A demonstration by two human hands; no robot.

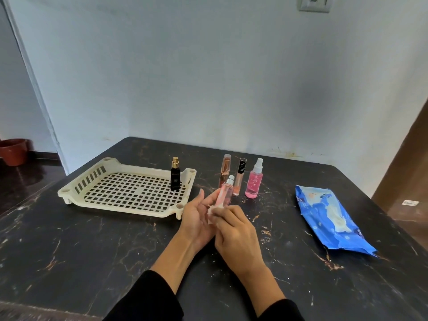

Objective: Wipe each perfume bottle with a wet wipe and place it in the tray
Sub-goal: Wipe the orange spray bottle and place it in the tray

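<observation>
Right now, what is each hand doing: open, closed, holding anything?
Left hand: holds the pink perfume bottle in loosely curled fingers.
Right hand: fingers pinch the wet wipe against the bottle's base.

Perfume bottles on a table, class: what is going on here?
A person is cleaning perfume bottles. The left hand holds a pink bottle while the right hand rubs its lower end with a wet wipe. One black bottle stands in the cream tray. Three more bottles wait on the table beside the blue wipes pack.
</observation>
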